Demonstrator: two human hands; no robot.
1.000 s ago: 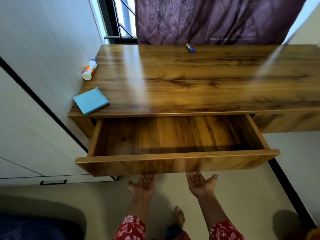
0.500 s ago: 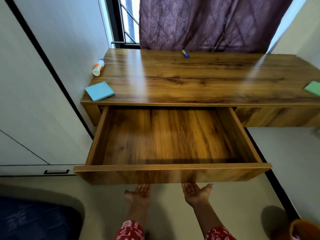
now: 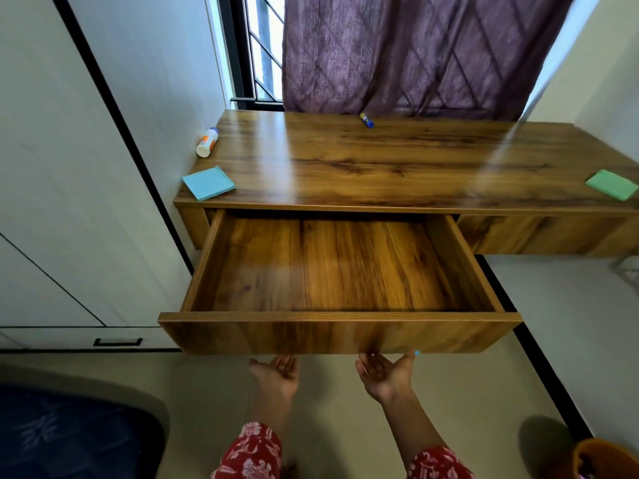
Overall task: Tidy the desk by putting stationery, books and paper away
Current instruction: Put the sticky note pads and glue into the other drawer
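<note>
Drawer (image 3: 332, 271) pulled out further, now wide open and empty. Both hands, left hand (image 3: 276, 373) and right hand (image 3: 387, 373), palms up, fingers hooked under its front, holding nothing else. Ready to load: notepad (image 3: 208, 183) at 10 o'clock.

**Warm wood, bright paper**

The worktop (image 3: 397, 167) and drawer (image 3: 339, 335) are honey-brown with dark grain. One sticky-note pad (image 3: 208, 183) is sky blue, the other pad (image 3: 611, 184) mint green. The glue bottle (image 3: 207, 142) is white with orange; the glue stick (image 3: 367, 120) blue and yellow. The curtain (image 3: 415, 53) is mauve, diamond-patterned. The sleeves (image 3: 250, 452) are red with white flowers.
</note>
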